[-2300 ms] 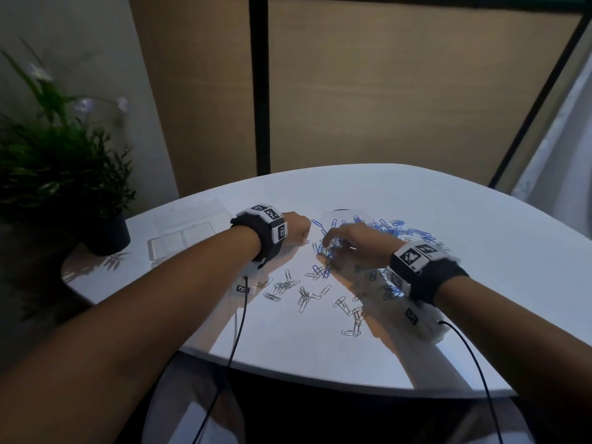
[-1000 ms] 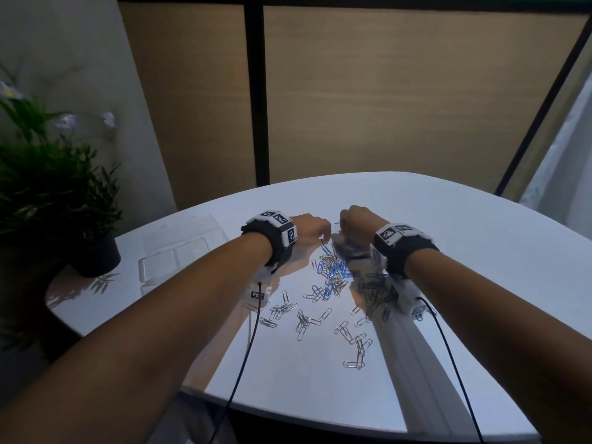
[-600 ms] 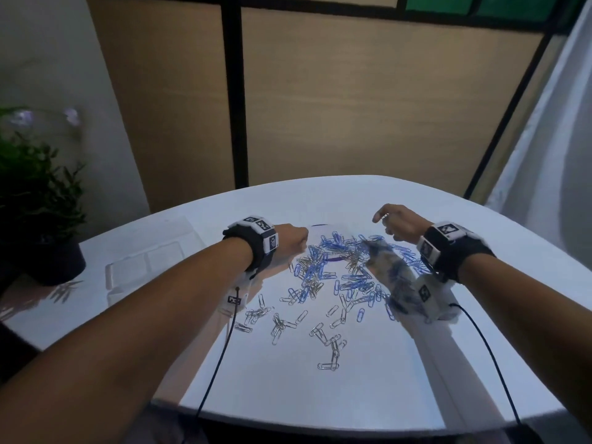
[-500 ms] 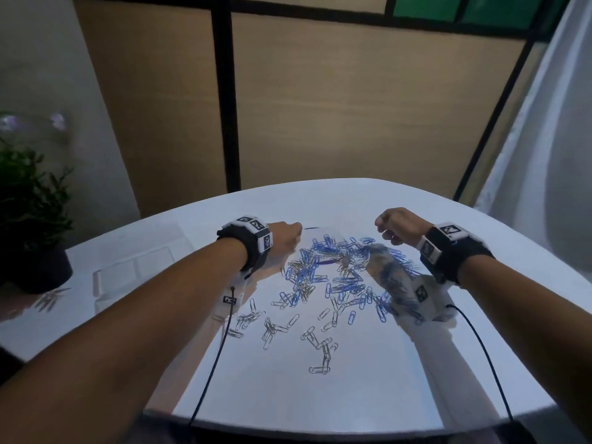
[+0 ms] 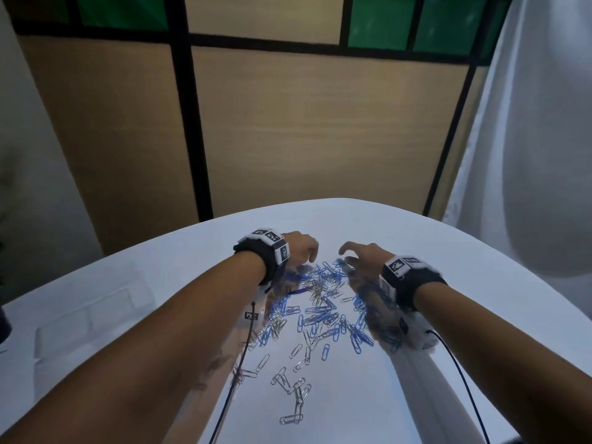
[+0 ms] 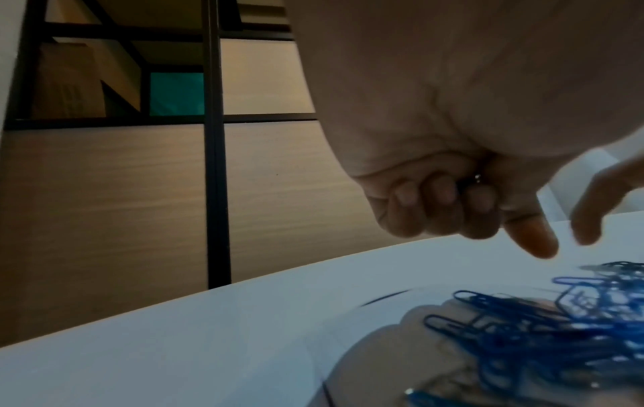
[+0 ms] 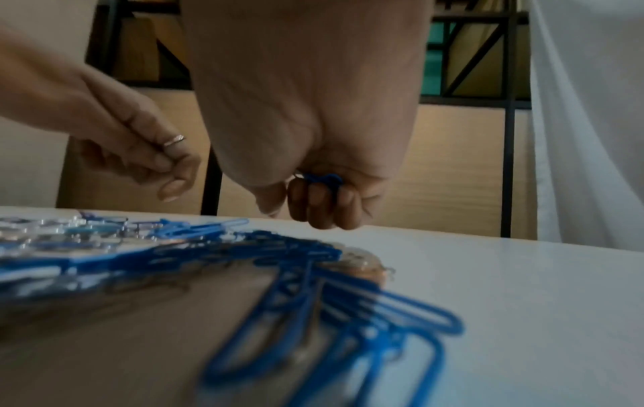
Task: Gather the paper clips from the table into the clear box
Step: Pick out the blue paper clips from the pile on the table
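Blue and silver paper clips [image 5: 320, 312] lie scattered in a loose pile on the white table [image 5: 480, 299]. My left hand [image 5: 306, 251] hovers at the pile's far left edge, fingers curled into a fist [image 6: 453, 198] with a small silver clip end showing inside. My right hand [image 5: 355, 257] hovers at the far right edge. Its curled fingers [image 7: 313, 198] grip a few blue clips [image 7: 319, 177] against the palm, index finger out. The clear box [image 5: 83, 315] lies flat at the table's left, apart from both hands.
A white curtain [image 5: 528, 155] hangs on the right and a wood-panelled partition [image 5: 320, 139] stands behind the table. Thin black cables [image 5: 230, 395] trail from both wrists over the near table edge. Loose silver clips [image 5: 294, 392] lie nearest me.
My right hand swung out to the right, then came back to the pile beside the left hand. The pile is spread wider. The head view tilted up and the plant left the picture.
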Available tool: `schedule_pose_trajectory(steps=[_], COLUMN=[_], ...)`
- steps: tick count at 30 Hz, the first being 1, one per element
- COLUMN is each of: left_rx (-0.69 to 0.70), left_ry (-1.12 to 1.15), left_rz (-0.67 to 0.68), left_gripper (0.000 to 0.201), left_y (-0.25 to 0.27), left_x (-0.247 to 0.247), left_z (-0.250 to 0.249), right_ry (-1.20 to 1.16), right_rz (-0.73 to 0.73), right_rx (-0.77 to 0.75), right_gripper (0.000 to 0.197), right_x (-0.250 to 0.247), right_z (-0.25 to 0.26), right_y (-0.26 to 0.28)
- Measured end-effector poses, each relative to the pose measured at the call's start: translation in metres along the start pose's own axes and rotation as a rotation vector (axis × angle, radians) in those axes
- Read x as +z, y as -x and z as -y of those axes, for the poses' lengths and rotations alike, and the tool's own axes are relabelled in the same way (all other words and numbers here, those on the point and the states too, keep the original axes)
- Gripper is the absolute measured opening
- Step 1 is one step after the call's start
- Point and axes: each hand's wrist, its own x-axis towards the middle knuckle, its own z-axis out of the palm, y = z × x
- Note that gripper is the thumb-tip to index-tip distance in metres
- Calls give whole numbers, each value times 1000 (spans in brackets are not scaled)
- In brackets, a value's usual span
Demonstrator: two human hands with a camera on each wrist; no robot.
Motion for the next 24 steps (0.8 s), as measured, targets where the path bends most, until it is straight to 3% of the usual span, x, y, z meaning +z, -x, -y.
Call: schedule_pose_trajectory(steps=[4, 13, 15, 18, 20, 24], left_rx=[15, -10, -16, -62, -68, -82], left_ry=[-51, 68, 70, 26, 36, 92], left_rz=[3, -14, 11, 36, 39, 29], left_gripper=[21, 13, 12, 6, 15, 9], left_y=[-4, 3, 6, 12, 23, 58], left_x=[-2, 22, 20, 14, 4, -30], left_z=[9, 34, 31, 29, 33, 46], right_ry=[108, 138, 118, 26, -51, -183], right_rz=[82, 24, 20, -34, -87, -154], right_rx=[-41, -2, -28, -77, -92, -153], right_gripper=[25, 22, 22, 3, 8, 15], right_x=[0, 4, 0, -10, -17, -35], right_z=[3, 5, 6, 7, 9, 34], right_y=[-8, -12, -8, -1, 1, 13])
